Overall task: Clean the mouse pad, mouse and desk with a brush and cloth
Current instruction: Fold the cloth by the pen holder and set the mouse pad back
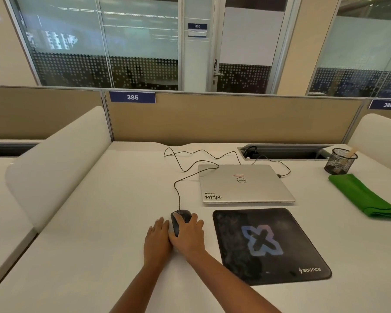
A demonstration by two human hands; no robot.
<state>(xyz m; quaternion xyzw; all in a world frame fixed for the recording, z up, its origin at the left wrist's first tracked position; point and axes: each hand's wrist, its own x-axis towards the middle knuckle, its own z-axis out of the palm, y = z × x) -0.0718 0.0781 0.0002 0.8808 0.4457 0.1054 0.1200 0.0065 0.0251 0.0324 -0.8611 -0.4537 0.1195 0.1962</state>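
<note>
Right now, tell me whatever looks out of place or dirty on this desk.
The mouse sits on the bare desk, left of the mouse pad, under the right hand, with the left hand beside it. The pad lies slightly askew and shows pale dusty smudges. The mouse cable sprawls in loose loops behind the laptop.

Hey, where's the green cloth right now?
In the head view, the folded green cloth lies on the desk at the far right, just in front of the black mesh pen cup, right of the closed laptop.
</note>
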